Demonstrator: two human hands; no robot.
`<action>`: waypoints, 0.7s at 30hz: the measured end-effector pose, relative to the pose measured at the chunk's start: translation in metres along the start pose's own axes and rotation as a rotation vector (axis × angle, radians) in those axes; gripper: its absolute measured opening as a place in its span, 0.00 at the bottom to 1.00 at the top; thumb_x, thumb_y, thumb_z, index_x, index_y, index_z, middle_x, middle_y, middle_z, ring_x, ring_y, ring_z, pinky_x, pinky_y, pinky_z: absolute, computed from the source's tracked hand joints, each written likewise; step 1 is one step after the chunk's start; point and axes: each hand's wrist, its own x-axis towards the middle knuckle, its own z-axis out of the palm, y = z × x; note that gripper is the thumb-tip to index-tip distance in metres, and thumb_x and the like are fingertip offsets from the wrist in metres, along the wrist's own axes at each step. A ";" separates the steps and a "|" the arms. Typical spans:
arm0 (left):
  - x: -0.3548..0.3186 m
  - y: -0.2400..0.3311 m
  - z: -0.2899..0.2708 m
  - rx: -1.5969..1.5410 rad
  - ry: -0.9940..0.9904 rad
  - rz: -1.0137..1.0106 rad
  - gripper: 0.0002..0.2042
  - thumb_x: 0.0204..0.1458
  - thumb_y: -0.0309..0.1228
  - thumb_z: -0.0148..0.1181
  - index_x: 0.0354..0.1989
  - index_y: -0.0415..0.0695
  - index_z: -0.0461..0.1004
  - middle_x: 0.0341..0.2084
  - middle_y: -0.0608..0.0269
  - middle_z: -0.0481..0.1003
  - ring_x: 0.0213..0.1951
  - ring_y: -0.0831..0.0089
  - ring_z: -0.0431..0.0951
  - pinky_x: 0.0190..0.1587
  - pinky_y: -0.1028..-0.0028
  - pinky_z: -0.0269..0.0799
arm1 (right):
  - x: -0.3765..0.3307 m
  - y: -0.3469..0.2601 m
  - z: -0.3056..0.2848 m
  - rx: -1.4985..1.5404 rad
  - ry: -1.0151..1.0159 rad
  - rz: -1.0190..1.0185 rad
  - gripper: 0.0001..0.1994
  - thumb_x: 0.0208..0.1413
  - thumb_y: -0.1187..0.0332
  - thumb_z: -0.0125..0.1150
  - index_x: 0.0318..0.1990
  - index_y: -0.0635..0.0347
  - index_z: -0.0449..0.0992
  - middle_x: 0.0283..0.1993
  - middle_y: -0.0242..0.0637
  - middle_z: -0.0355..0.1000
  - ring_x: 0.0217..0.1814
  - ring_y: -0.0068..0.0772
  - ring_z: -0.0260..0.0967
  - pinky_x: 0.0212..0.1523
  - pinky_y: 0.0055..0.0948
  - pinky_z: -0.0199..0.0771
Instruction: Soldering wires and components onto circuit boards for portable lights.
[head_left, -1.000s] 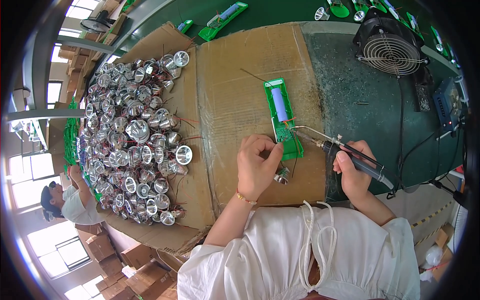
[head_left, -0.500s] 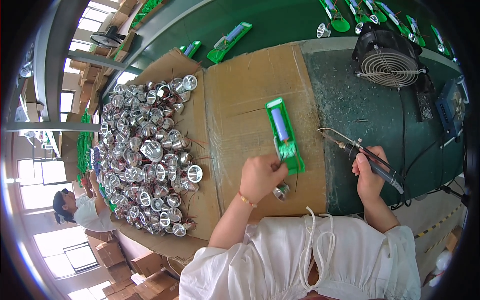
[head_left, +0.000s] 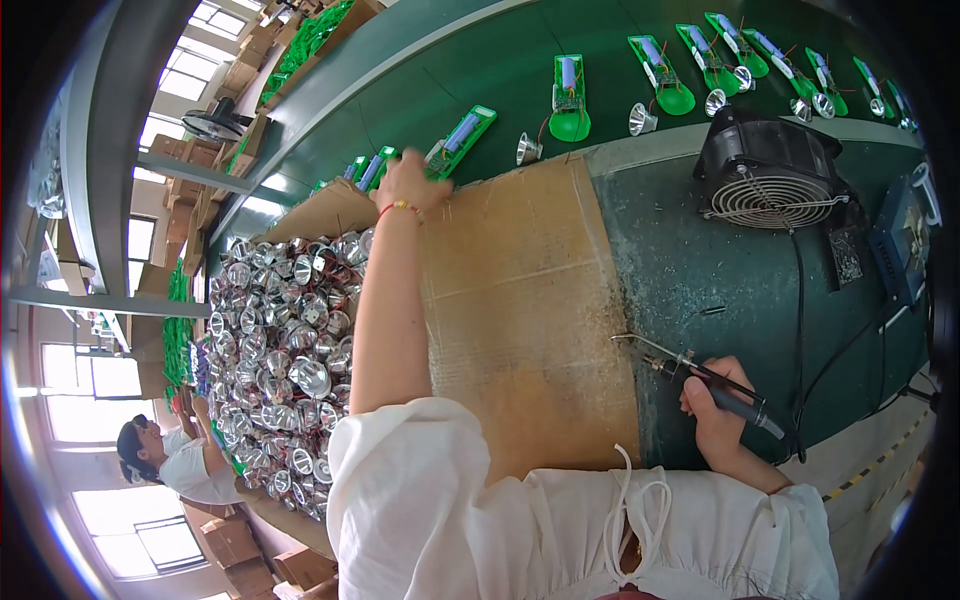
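Observation:
My left hand (head_left: 408,186) reaches out over the far edge of the cardboard, its fingers apart. It is nearest to a green plastic housing (head_left: 462,142) with a blue cylindrical cell inside, and another green housing (head_left: 376,168) lies just to its left. Whether the fingertips touch either one is hard to see. In my right hand (head_left: 716,402) is a soldering iron (head_left: 728,396), gripped by its dark handle. Its thin metal tip points left over the cardboard sheet (head_left: 520,300). Further along, a green housing (head_left: 569,95) lies beside a silver reflector (head_left: 529,149) wired to it.
A big heap of silver reflectors (head_left: 285,350) covers the left side. Several housings with reflectors line the green far strip (head_left: 610,70). A black fan (head_left: 770,165) and a blue box-shaped device (head_left: 900,240) stand at right, with cables. A co-worker (head_left: 175,455) sits at far left.
My left hand has moved from the middle of the cardboard to its far left edge. The housing there has left the cardboard; a housing with a reflector now shows on the far strip.

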 end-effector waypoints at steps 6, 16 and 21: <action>-0.083 0.024 0.005 -0.070 0.087 0.227 0.15 0.34 0.47 0.61 0.26 0.49 0.76 0.31 0.60 0.71 0.35 0.63 0.74 0.36 0.62 0.68 | 0.006 0.003 -0.002 -0.058 0.010 0.061 0.07 0.49 0.73 0.58 0.31 0.63 0.65 0.23 0.33 0.66 0.21 0.18 0.64 0.21 0.17 0.65; -0.270 0.028 0.003 -0.488 0.217 0.042 0.23 0.37 0.47 0.64 0.37 0.43 0.68 0.33 0.56 0.71 0.36 0.59 0.74 0.40 0.60 0.65 | 0.005 0.008 0.001 -0.008 0.032 -0.065 0.07 0.51 0.70 0.57 0.31 0.62 0.66 0.19 0.32 0.65 0.17 0.17 0.60 0.18 0.15 0.59; -0.229 -0.061 0.028 0.331 0.342 -0.126 0.07 0.45 0.30 0.52 0.32 0.48 0.76 0.46 0.64 0.69 0.57 0.60 0.60 0.58 0.51 0.48 | 0.000 0.008 0.002 -0.019 0.052 -0.065 0.07 0.51 0.69 0.57 0.31 0.62 0.66 0.19 0.32 0.65 0.17 0.17 0.60 0.17 0.15 0.58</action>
